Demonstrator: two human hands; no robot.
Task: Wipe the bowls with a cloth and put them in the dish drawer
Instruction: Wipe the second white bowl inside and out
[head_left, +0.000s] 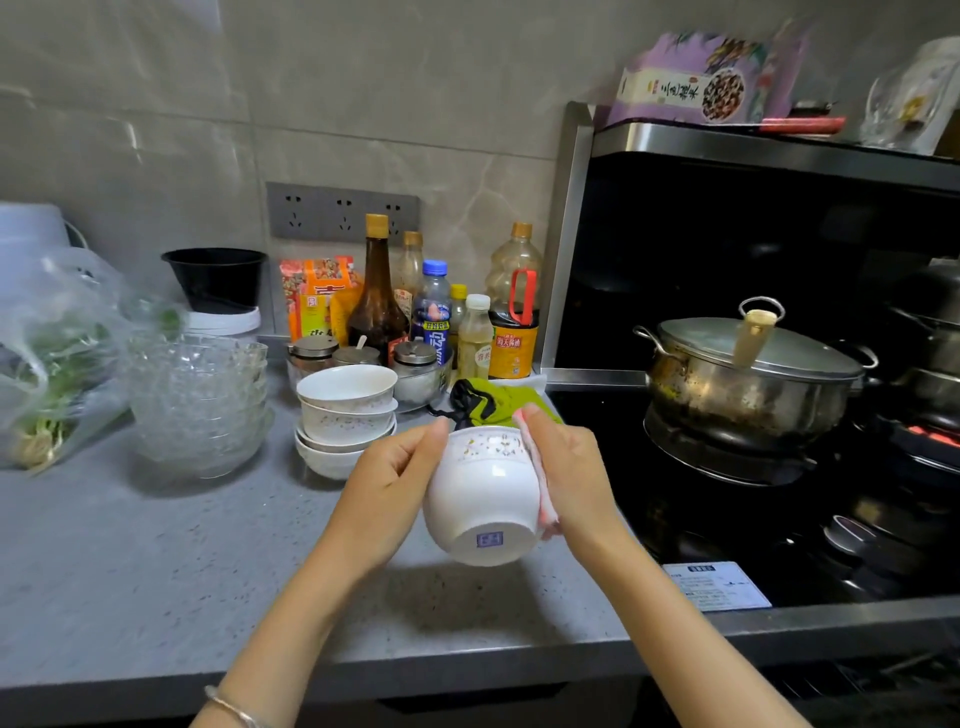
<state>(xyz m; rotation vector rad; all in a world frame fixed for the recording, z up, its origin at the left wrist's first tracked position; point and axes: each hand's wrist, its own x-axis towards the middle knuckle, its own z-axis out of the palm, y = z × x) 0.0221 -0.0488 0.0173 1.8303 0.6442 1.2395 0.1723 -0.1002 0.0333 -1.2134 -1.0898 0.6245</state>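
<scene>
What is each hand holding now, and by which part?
The left hand grips the bowl at its rim, on the left side. The right hand holds the cloth against the bowl's right side.

the orange label on the soy sauce bottle reads 海天酱油; the blue stamp under the bowl is illegible.

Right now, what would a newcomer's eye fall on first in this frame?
At centre, a white bowl, tilted base toward the camera, is gripped at the rim by the left hand while the right hand holds a pink cloth against its side. Behind it on the grey counter stand a stack of white bowls and a stack of glass bowls; a lidded steel pot sits on the stove to the right.
</scene>
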